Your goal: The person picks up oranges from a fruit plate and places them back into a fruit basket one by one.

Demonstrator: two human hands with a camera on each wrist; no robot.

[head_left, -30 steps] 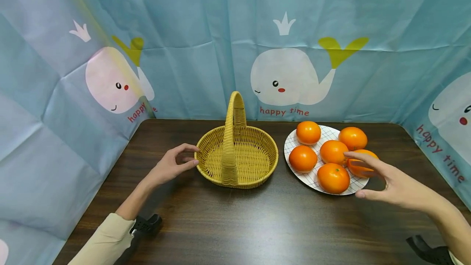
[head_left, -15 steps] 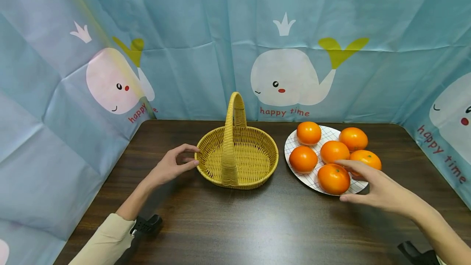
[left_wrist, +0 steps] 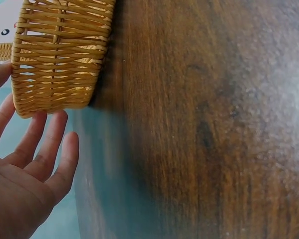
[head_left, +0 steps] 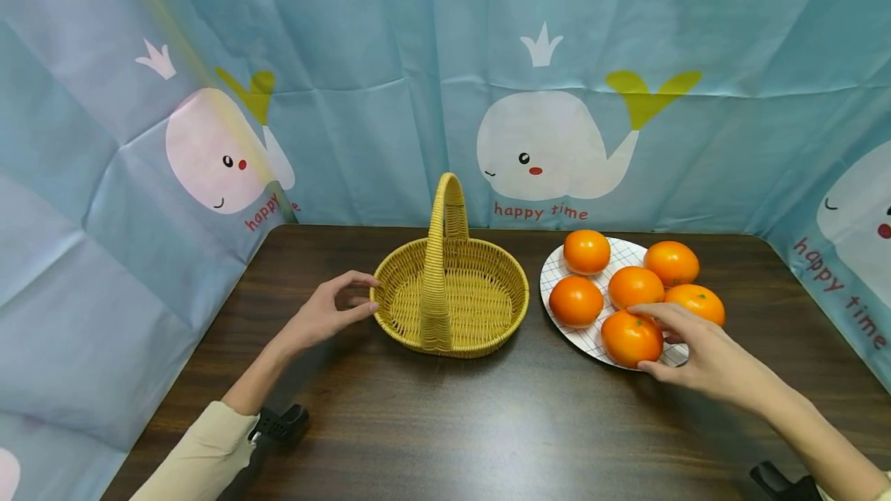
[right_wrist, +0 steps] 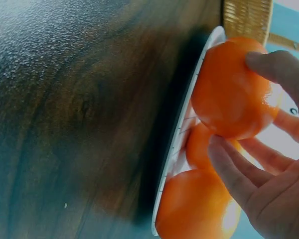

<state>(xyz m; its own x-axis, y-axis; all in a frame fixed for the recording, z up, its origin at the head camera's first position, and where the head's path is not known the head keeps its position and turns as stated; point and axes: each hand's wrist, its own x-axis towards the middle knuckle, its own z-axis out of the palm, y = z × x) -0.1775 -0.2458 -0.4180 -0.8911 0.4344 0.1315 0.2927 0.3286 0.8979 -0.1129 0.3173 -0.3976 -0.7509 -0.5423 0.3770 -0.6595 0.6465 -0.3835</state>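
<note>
On the right of the table, my right hand [head_left: 706, 354] has its thumb and fingertips round the front orange [head_left: 632, 339], which sits on a white plate [head_left: 590, 336] with a grid pattern. The right wrist view has the thumb on one side of this orange [right_wrist: 234, 89] and fingers at the other. Several more oranges [head_left: 575, 301] share the plate. To the left, my left hand [head_left: 325, 314] touches the rim of a yellow woven basket [head_left: 480, 340] with extended, lightly bent fingers. In the left wrist view, fingertips meet the end of the basket [left_wrist: 62, 64].
The basket's tall arched handle [head_left: 435, 269] rises over its middle. A dark wooden table [head_left: 445, 424] carries everything. Blue curtains [head_left: 362, 130] with whale prints stand behind and at both sides.
My right hand has moved left over the plate and closed its thumb and fingers round the front orange. The left hand has stayed at the basket's rim.
</note>
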